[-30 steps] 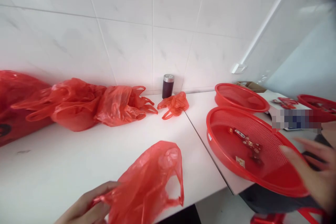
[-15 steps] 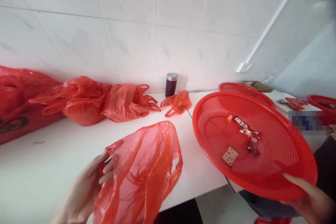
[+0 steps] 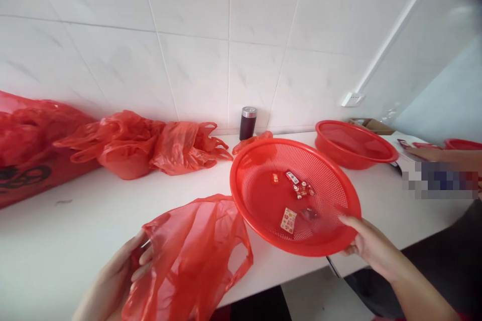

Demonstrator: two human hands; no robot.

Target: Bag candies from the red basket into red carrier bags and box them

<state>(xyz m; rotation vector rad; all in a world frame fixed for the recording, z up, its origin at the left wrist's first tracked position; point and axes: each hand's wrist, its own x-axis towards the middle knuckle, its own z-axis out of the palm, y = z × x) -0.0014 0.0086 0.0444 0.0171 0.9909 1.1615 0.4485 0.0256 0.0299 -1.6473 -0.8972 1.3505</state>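
Note:
My left hand (image 3: pixel 126 268) is closed on the edge of a thin red plastic bag (image 3: pixel 188 256), whose mouth hangs spread toward the right. My right hand (image 3: pixel 359 238) grips the right rim of a round red plastic basket (image 3: pixel 248 220), thumb inside and fingers beneath. The basket is tilted toward me, and its left rim meets or overlaps the top of the bag. On its floor lie several small items: a cream patterned square (image 3: pixel 288 220), a small red packet (image 3: pixel 275 178), some red-and-white pieces (image 3: pixel 302 189) and a dark red packet (image 3: pixel 309 214).
Filled red bags (image 3: pixel 128 148) line the wall on the left. A dark tumbler (image 3: pixel 248 124) stands at the wall. Another red basket (image 3: pixel 350 153) rests behind right, near a cardboard box (image 3: pixel 372 125). Another person's dark clothing (image 3: pixel 425 266) shows at the right edge.
My right hand has brought the basket leftward, up to the bag, covering most of the small red bag behind it. My left hand and its bag have shifted slightly left and down.

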